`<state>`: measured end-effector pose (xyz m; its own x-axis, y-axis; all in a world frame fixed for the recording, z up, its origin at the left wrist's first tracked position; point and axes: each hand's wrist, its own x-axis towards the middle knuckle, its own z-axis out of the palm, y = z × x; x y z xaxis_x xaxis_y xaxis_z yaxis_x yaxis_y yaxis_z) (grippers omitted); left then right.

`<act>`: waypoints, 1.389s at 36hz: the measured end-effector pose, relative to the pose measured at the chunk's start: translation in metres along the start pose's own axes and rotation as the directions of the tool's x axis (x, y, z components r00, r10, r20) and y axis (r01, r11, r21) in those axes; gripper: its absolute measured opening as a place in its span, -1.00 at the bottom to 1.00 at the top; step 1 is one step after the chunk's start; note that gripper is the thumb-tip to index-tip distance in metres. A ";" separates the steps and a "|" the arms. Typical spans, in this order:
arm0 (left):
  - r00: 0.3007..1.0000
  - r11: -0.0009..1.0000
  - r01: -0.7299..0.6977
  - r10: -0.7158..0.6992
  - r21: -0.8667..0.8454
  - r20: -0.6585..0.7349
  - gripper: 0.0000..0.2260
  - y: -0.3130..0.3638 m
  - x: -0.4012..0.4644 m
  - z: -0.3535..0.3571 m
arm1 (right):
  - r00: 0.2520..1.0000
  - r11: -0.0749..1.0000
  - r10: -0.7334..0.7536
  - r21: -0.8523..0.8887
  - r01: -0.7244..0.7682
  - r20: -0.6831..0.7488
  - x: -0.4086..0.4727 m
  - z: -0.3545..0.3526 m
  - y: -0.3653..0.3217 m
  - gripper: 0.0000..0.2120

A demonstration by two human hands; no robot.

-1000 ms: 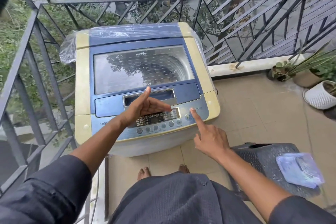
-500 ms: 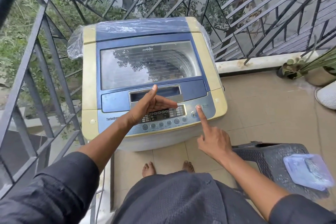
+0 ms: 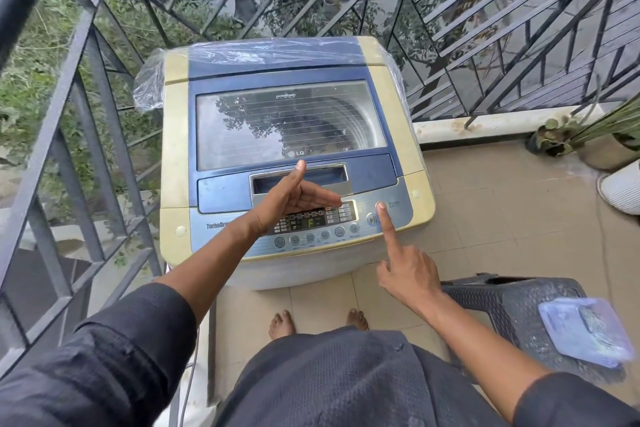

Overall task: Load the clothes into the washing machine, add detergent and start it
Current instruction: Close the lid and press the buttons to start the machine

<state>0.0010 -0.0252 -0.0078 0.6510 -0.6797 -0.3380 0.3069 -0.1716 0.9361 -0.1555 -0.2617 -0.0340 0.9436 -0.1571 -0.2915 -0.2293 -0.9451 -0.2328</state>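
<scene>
In the head view, the washing machine (image 3: pixel 294 163) is seen in the balcony floor's far-left corner against the railing (image 3: pixel 86 114), lid shut. The right hand (image 3: pixel 407 274) is curled with only the forefinger extended, its tip on the power button (image 3: pixel 381 206). The left hand (image 3: pixel 294 199) is held spread, thumb up, above the lit control panel (image 3: pixel 311 222), gripping nothing. A dark laundry basket (image 3: pixel 512 308) stands at the near right.
</scene>
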 end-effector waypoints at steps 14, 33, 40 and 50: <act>1.000 0.999 0.024 -0.024 -0.033 0.009 -0.16 0.002 0.003 -0.002 | 0.999 0.999 -0.034 -0.039 0.034 -0.020 0.003 -0.002 -0.003 -0.01; 0.999 0.996 0.044 -0.042 -0.079 0.025 -0.14 0.002 0.008 -0.007 | 0.961 0.961 -0.272 -0.040 0.274 0.050 -0.004 0.001 -0.031 -0.07; 0.999 0.996 0.049 -0.047 -0.077 0.025 -0.14 0.002 0.007 -0.006 | 0.934 0.939 -0.344 0.004 0.345 0.096 -0.005 -0.001 -0.043 -0.07; 0.999 0.995 0.042 -0.041 -0.094 0.012 -0.14 0.003 0.007 -0.005 | 0.911 0.919 -0.388 -0.015 0.393 0.138 -0.005 0.001 -0.057 -0.06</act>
<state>0.0094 -0.0270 -0.0077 0.6293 -0.6805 -0.3754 0.3981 -0.1326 0.9077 -0.1478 -0.2062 -0.0201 0.9161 0.2627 -0.3030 0.1639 -0.9348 -0.3152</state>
